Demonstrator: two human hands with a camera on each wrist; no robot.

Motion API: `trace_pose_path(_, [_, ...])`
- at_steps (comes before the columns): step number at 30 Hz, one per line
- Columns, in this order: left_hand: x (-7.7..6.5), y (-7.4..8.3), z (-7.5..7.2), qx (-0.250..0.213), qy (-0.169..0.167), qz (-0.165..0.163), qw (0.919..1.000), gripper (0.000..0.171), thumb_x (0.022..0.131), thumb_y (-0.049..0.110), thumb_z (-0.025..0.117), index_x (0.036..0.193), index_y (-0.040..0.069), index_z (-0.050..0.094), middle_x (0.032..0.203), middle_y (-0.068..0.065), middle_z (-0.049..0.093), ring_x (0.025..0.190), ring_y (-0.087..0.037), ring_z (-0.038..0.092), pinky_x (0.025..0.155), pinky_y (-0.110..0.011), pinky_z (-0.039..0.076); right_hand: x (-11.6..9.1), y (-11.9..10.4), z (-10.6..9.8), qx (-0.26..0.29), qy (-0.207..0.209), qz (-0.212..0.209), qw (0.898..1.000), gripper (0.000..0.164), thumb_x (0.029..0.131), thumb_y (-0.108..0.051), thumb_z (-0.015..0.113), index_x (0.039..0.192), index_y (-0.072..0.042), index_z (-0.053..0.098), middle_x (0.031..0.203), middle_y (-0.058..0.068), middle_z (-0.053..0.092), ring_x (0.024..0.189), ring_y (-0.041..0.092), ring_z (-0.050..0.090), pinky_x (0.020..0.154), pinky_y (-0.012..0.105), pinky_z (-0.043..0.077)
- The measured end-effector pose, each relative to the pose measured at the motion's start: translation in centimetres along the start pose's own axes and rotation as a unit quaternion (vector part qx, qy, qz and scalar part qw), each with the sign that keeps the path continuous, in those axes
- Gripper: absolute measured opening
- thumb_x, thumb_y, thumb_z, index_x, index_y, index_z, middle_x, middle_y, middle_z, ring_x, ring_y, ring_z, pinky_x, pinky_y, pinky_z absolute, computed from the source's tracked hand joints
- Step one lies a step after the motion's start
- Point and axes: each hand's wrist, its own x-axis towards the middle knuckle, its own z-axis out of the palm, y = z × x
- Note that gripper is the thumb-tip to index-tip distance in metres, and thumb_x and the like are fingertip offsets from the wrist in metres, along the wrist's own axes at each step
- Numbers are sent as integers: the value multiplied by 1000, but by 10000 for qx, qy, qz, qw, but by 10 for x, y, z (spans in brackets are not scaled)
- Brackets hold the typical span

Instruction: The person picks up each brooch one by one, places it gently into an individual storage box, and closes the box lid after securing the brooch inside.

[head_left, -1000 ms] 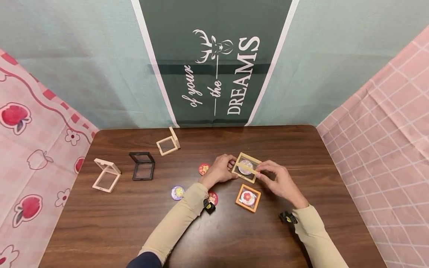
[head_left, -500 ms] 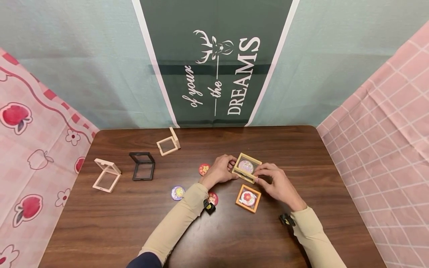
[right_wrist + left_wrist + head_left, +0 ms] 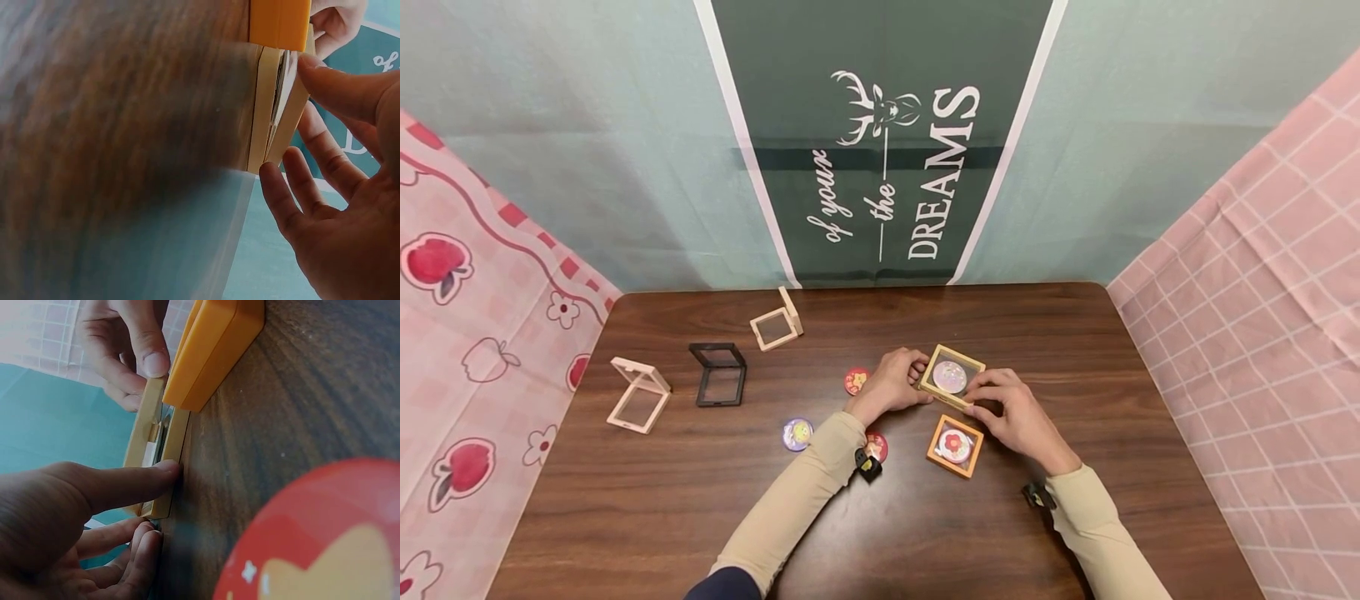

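A square yellow display frame (image 3: 962, 357) lies on the table with a round pinkish-purple badge (image 3: 950, 377) inside its clear film. At its left side my left hand (image 3: 891, 382) grips the lower half; the left wrist view shows the thumb (image 3: 147, 481) along the edge and fingers beneath. My right hand (image 3: 1015, 412) pinches the lid at the near right corner, thumb on its edge. Seen side-on in the right wrist view, the lid (image 3: 294, 119) leans just above the base (image 3: 262, 112), a narrow wedge between them. Directly in front lies an orange frame (image 3: 934, 436) holding a red-flower badge (image 3: 955, 446).
Two red badges (image 3: 856, 381) (image 3: 876, 447) lie beside and partly under the left forearm, and a purple badge (image 3: 797, 434) to its left. Further left stand a black frame (image 3: 743, 385) and two cream frames (image 3: 760, 335) (image 3: 658, 412), their lids hinged up.
The yellow frame's lid has swung down from upright toward the near side and now lies almost flat over the badge. My right hand moved slightly nearer with it; my left hand stayed put.
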Motion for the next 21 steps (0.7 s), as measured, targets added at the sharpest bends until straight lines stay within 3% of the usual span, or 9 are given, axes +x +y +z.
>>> trace_pose_path(9, [-1, -1, 2, 17, -7, -58, 10000, 58, 81, 19, 95, 132, 7, 70, 108, -2, 62, 95, -10, 58, 85, -24, 52, 1, 0, 2, -82, -141, 37, 9999, 11, 87, -5, 88, 95, -12, 84, 112, 2, 72, 116, 26, 59, 102, 53, 51])
trace_pose_path(21, [-4, -2, 0, 98, -42, 42, 9999, 62, 86, 36, 91, 136, 7, 68, 109, -1, 64, 92, -8, 58, 83, -23, 51, 2, 0, 2, -215, -184, 84, 9996, 10, 87, -6, 89, 94, -11, 85, 110, 1, 71, 115, 25, 58, 101, 52, 50])
